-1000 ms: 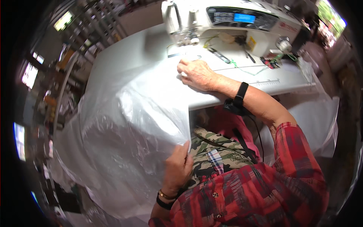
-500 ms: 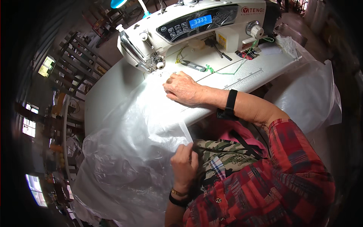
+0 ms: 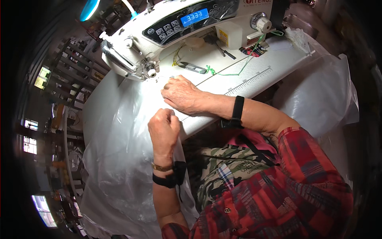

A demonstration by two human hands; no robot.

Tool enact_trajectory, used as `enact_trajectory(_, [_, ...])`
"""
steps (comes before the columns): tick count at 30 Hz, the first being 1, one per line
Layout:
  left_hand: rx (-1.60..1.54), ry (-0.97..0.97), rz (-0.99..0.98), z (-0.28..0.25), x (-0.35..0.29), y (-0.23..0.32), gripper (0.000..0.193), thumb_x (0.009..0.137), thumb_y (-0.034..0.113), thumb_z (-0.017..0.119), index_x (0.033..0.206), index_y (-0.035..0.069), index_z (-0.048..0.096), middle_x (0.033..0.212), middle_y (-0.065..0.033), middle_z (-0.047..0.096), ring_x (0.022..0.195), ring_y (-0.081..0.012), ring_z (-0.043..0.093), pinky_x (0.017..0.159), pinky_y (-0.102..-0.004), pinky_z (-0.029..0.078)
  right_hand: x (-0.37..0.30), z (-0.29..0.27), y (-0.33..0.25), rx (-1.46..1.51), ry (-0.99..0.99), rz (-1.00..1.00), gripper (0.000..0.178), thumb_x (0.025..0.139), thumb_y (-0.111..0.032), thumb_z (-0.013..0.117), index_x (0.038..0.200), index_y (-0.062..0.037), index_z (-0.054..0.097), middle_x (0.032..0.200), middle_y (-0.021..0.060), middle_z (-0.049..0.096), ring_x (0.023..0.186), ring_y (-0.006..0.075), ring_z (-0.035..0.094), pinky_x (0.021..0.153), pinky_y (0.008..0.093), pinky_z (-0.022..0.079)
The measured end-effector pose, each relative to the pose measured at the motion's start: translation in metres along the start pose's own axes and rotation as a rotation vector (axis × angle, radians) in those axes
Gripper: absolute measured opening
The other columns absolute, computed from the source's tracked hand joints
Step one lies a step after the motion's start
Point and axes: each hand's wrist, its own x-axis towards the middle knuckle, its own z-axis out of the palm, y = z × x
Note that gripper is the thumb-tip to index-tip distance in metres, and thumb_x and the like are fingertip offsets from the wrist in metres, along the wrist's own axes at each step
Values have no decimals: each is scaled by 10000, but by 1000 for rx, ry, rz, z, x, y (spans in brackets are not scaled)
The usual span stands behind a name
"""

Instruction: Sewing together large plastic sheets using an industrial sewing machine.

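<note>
A large sheet of clear plastic film (image 3: 113, 159) lies over the left part of the sewing table and hangs down its front. My left hand (image 3: 164, 129) is closed on the film's edge at the table's front. Just beyond it, my right hand (image 3: 183, 95) has curled fingers pressed on the film, close to the sewing machine's needle area. Bright light washes out the film there, and the right fingertips are partly hidden. The white sewing machine (image 3: 131, 51), with a lit blue display, stands across the far side.
Thread snips (image 3: 193, 67), green thread (image 3: 238, 74) and a small dark screwdriver (image 3: 226, 51) lie on the table under the machine arm. A ruler scale (image 3: 250, 81) runs along the tabletop. More plastic film (image 3: 318, 99) hangs at the right. A blue lamp (image 3: 90, 10) is at upper left.
My left hand has moved up from the lap to the table's front edge, bringing the film's edge along. My right hand stays near the needle. The view has shifted slightly.
</note>
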Motion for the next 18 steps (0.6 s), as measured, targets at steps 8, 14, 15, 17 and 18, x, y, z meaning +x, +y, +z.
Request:
enact_trajectory(8, [-139,-35,-117,2,31,-35,221,839,68,596,972,-71,705,724,-176,669,601,-255,613,617,-356,491,4,-1,-3,18,-1,-2,146,841,-142,553,897,-42,643,914,93,647,983,266,580,848,408,422])
enact_trajectory(14, [-145,45,-221,-52,-19,-23,422,978,217,546,1332,-13,547,1217,-193,635,1083,-262,606,909,-367,489,-4,-3,7,51,97,43,171,815,-91,560,943,-33,657,938,134,665,953,283,624,839,434,468])
enact_trajectory(15, [85,55,-264,-60,-32,-49,433,985,240,537,1343,-3,540,1241,-186,628,1109,-290,597,933,-397,477,-4,-6,4,67,192,-1,134,815,-95,574,911,-32,643,894,141,651,884,302,635,796,434,495])
enact_trajectory(17, [384,55,-248,-73,-61,-108,476,990,314,531,1373,32,523,1362,-159,564,1240,-332,526,1033,-440,417,-3,-9,-7,118,321,-100,87,837,-137,613,861,-53,613,818,117,619,821,290,628,746,398,501])
enact_trajectory(18, [391,71,-273,-76,-67,-117,476,990,314,531,1373,32,523,1362,-159,564,1240,-332,526,1033,-440,417,-2,-11,-12,147,383,-157,96,844,-152,625,853,-59,603,784,108,607,775,284,627,702,383,506])
